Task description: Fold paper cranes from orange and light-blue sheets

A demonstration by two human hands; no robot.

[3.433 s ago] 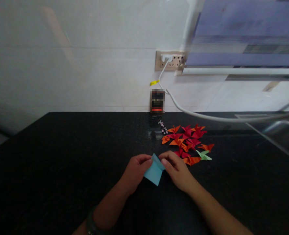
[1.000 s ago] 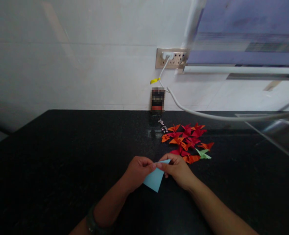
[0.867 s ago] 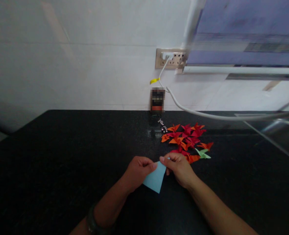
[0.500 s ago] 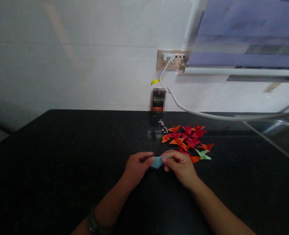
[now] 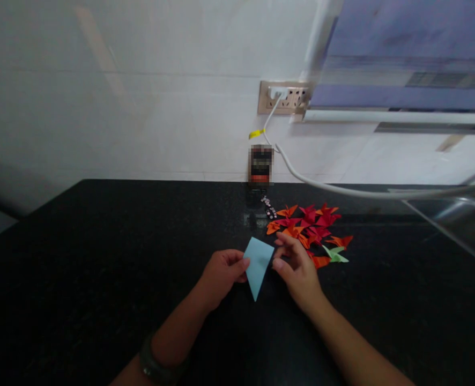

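Observation:
A light blue folded paper [image 5: 257,265], kite-shaped with its long point towards me, is held above the dark counter. My left hand [image 5: 226,273] pinches its left edge between thumb and fingers. Just off the paper's right edge is my right hand [image 5: 297,268], its thumb and fingers apart with nothing between them. Behind and to the right of that hand lie several red and orange folded paper cranes [image 5: 307,225]. One pale green paper crane [image 5: 336,254] sits at the near right of this group.
A small device with a blurred screen [image 5: 260,165] leans on the tiled wall, a beaded strap [image 5: 268,206] in front of it. A white cable [image 5: 342,189] runs across on the right, below a wall socket [image 5: 283,97]. A metal sink [image 5: 466,220] borders the counter's right side.
The blue paper has turned from a small edge between both hands to a full kite shape facing me. My right hand has let go of it and opened; my left keeps hold.

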